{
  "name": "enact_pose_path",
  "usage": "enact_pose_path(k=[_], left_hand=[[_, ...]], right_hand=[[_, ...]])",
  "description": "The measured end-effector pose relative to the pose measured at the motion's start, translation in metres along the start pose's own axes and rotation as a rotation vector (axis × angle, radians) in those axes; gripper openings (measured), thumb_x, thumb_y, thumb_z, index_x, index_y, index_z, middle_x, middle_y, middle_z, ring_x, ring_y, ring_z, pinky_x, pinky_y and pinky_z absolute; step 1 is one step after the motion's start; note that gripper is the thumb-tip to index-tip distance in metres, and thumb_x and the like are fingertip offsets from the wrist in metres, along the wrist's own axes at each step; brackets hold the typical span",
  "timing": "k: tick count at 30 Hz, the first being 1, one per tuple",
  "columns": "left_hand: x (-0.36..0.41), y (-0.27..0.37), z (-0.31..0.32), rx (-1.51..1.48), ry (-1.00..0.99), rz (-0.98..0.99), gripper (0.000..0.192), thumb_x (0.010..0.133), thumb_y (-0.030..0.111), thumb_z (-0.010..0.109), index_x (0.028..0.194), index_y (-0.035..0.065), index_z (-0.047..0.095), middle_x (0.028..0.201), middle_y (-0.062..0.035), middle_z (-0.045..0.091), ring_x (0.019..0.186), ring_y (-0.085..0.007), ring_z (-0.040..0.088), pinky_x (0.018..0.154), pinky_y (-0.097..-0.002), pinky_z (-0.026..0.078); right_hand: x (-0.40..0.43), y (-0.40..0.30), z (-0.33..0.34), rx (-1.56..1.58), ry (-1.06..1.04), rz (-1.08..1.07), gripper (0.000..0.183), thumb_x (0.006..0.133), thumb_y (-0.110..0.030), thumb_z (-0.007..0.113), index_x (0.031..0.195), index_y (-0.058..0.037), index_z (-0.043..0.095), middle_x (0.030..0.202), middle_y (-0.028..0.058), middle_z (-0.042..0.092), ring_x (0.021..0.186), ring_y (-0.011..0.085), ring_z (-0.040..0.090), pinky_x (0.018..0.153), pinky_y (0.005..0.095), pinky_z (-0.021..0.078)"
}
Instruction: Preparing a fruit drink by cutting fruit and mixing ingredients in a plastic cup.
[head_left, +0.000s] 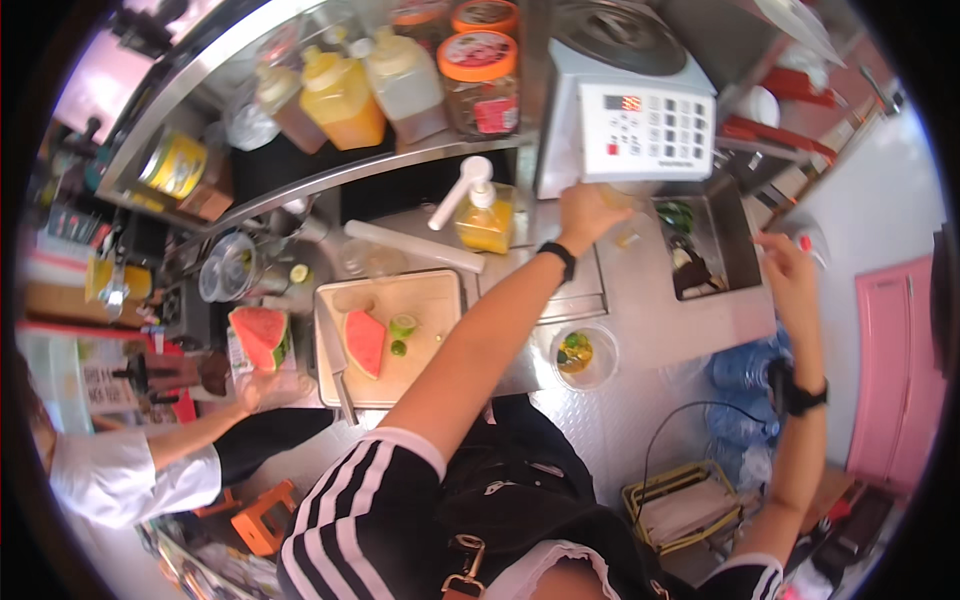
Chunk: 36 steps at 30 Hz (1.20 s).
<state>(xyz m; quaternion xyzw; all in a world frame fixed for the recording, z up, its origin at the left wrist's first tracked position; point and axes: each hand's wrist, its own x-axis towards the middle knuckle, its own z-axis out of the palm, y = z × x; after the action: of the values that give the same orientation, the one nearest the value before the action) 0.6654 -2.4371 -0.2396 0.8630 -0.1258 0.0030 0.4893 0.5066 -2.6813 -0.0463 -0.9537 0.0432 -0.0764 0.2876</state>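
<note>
My left hand reaches under the front of a white dispensing machine with a keypad and a lit red display. Its fingers are around what looks like a small clear cup, partly hidden by the hand and the machine. Nearer to me, a clear plastic cup holding yellow and green fruit pieces stands on the steel counter. My right hand hovers beside the right edge of a sunken steel bin, fingers loosely bent and apart, with nothing visible in them.
Left lies a cutting board with a knife, watermelon wedge and cut lime. A pump bottle stands behind. A co-worker's hand is near another watermelon piece. A shelf holds several bottles.
</note>
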Motion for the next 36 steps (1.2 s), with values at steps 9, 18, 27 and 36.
enact_pose_path(k=[9, 18, 27, 36], left_hand=[[-0.118, -0.015, -0.063, -0.145, 0.097, 0.087, 0.079, 0.059, 0.022, 0.086, 0.125, 0.0035, 0.046, 0.11, -0.0204, 0.063, 0.106, -0.0363, 0.06, 0.09, -0.0402, 0.049], [-0.278, -0.049, -0.149, -0.177, 0.33, -0.225, 0.088, 0.061, 0.016, 0.088, 0.132, 0.0013, 0.038, 0.118, -0.0168, 0.06, 0.109, -0.0293, 0.06, 0.095, -0.0376, 0.048], [-0.332, -0.089, -0.204, -0.121, 0.464, -0.242, 0.086, 0.061, 0.014, 0.088, 0.13, 0.0012, 0.038, 0.12, -0.0149, 0.058, 0.111, -0.0257, 0.058, 0.096, -0.0366, 0.046], [-0.379, -0.147, -0.21, -0.199, 0.375, -0.282, 0.097, 0.059, 0.014, 0.089, 0.136, 0.0021, 0.032, 0.124, -0.0198, 0.055, 0.116, -0.0319, 0.055, 0.097, -0.0384, 0.045]], right_hand=[[0.029, 0.14, 0.265, 0.597, -0.122, 0.332, 0.101, 0.068, -0.017, 0.083, 0.148, -0.0162, 0.023, 0.136, 0.0131, 0.045, 0.059, 0.0166, 0.06, 0.045, 0.0281, 0.0508], [0.061, 0.157, 0.275, 0.755, -0.175, 0.277, 0.047, 0.078, -0.005, 0.071, 0.123, -0.0058, 0.058, 0.095, 0.0062, 0.066, 0.067, 0.0121, 0.064, 0.055, 0.0248, 0.0556], [-0.062, 0.001, 0.128, 0.591, 0.091, 0.062, 0.036, 0.082, -0.002, 0.067, 0.117, -0.0024, 0.058, 0.109, 0.0049, 0.064, 0.081, 0.01, 0.06, 0.061, 0.0225, 0.0491], [-0.13, -0.249, 0.122, 0.703, -0.153, -0.124, 0.041, 0.079, -0.002, 0.071, 0.118, -0.0037, 0.057, 0.113, 0.0054, 0.063, 0.085, 0.0105, 0.06, 0.067, 0.0218, 0.0485]])
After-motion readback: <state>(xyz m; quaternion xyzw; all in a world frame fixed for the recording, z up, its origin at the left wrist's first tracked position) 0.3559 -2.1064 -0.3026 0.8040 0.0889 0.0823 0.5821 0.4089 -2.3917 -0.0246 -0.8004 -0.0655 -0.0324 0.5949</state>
